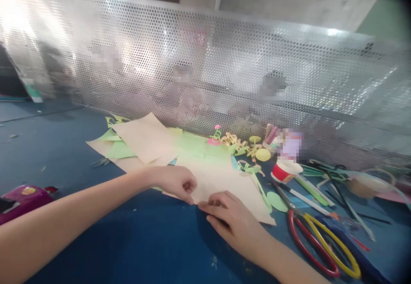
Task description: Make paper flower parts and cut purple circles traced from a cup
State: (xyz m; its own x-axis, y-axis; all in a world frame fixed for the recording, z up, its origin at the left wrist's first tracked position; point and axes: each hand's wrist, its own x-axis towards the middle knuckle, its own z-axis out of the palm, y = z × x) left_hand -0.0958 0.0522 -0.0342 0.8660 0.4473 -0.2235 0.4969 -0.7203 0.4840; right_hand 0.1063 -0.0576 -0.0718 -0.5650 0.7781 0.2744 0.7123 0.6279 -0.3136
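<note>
One large beige sheet of matte paper (231, 185) lies on the smooth dark blue desk (144, 241), its front edge running by our fingertips. Our left hand (176, 183) is curled, thumb and index drawn close together at that edge. Our right hand (236, 226) faces it just beside, half bent, its fingers slightly spread and the leading tip beside the left. Whether either of our hands pinches the paper or some tiny piece, we cannot tell.

Behind, we see a pale green paper sheet (192, 144) and, to the left, a second beige paper sheet (146, 140) with a sharp raised corner; overlaps hide much of the pile. A small pink-and-green paper spiral (214, 141) stands near the back. On the right are a round mint-green paper disc (276, 201), a red-and-white paper cup (285, 171) and metal scissors with one red and one yellow looped handle (292, 210).

At far left, the picture's edge and our forearm cut off a glossy magenta object (30, 198), so we cannot name it. Beyond the desk rises a shiny perforated metal panel (154, 57); the shapes behind it are pixelated or too blurred to make out.
</note>
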